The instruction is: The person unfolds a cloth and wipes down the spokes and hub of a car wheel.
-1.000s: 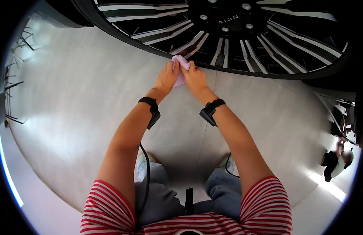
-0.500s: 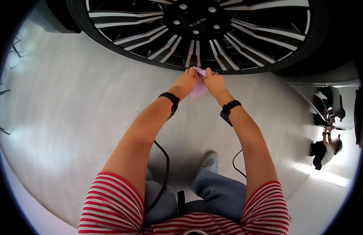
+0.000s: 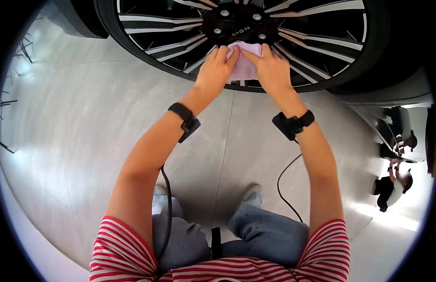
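A pink cloth is stretched between my two hands in front of the lower part of a car wheel. My left hand pinches its left upper edge between thumb and fingers. On the other side, my right hand grips the right upper edge the same way. The cloth's top lies just below the black wheel hub, which bears bolts and lettering. Some lower spokes are hidden behind the cloth and my hands. Whether the cloth presses against the spokes I cannot tell.
The black tyre curves below the rim, above a grey floor. Black bands with small boxes sit on my wrists, and a cable hangs from the right one. Another person works at the far right beside a car.
Both hands have moved up from the tyre's bottom edge towards the hub, taking the cloth along. They are farther apart, and the cloth is spread wider between them.
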Action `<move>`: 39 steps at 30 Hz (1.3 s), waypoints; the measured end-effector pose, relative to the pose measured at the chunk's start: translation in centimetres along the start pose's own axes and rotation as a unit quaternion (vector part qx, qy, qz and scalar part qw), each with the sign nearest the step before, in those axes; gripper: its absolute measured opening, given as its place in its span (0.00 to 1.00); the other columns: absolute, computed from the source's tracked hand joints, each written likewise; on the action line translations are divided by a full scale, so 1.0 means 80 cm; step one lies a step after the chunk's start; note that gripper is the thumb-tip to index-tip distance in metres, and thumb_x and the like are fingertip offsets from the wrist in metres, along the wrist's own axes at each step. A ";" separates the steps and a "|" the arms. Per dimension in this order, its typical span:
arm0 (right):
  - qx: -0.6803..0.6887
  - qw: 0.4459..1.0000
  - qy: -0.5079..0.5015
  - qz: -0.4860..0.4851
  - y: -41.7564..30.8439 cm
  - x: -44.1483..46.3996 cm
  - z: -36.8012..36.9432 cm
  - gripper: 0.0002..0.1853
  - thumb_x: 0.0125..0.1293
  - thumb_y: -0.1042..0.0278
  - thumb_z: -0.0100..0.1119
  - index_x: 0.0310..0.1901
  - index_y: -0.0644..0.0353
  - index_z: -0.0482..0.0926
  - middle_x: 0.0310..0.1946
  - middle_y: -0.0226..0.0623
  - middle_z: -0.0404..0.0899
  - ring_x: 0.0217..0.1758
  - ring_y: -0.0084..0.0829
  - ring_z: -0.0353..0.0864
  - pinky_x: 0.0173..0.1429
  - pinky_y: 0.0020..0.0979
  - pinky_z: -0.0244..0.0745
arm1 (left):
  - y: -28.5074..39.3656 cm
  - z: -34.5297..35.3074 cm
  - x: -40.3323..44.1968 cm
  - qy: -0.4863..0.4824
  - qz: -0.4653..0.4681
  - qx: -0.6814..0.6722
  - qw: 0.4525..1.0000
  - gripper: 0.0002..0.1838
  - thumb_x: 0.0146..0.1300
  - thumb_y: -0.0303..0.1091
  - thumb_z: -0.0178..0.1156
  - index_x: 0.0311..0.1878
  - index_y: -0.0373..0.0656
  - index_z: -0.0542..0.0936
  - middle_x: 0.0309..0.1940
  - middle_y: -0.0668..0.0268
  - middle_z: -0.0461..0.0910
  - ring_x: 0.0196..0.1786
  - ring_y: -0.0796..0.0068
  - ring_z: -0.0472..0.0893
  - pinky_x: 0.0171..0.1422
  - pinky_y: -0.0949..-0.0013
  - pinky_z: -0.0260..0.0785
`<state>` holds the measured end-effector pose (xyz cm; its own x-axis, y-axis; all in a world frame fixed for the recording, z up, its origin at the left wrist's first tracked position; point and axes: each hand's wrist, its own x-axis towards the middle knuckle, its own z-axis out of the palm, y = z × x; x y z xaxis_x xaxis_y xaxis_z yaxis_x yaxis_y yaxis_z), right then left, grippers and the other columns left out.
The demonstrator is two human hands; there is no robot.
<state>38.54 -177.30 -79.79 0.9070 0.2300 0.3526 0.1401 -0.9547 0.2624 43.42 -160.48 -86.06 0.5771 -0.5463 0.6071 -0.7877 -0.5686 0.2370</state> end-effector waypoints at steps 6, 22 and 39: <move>0.006 0.999 0.033 0.032 -0.023 -0.054 0.085 0.31 0.54 0.75 0.58 0.61 0.35 0.74 0.43 0.37 0.69 0.31 0.33 0.79 0.27 0.30 0.78 | 0.002 0.031 -0.029 0.001 0.022 0.002 1.000 0.35 0.46 0.16 0.58 0.64 0.37 0.70 0.48 0.59 0.69 0.51 0.60 0.73 0.55 0.66 0.71; 0.041 0.999 0.024 0.019 -0.033 -0.113 0.191 0.33 0.52 0.76 0.59 0.63 0.42 0.71 0.44 0.37 0.68 0.35 0.32 0.81 0.31 0.30 0.82 | -0.004 0.097 -0.080 -0.055 0.065 0.034 0.996 0.33 0.51 0.21 0.58 0.65 0.37 0.66 0.52 0.57 0.68 0.51 0.60 0.72 0.56 0.68 0.71; 0.083 0.990 -0.101 0.048 -0.015 -0.152 0.175 0.29 0.55 0.73 0.59 0.59 0.34 0.75 0.39 0.37 0.69 0.29 0.38 0.80 0.31 0.32 0.79 | 0.026 0.174 -0.125 -0.215 -0.035 -0.068 0.974 0.36 0.58 0.34 0.64 0.67 0.34 0.60 0.53 0.53 0.68 0.49 0.55 0.78 0.51 0.61 0.75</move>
<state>32.90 -181.56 -96.96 0.9779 0.1099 0.1777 0.0970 -0.9921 0.0795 39.04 -164.76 -102.17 0.6443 -0.7328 0.2188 -0.7476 -0.5431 0.3823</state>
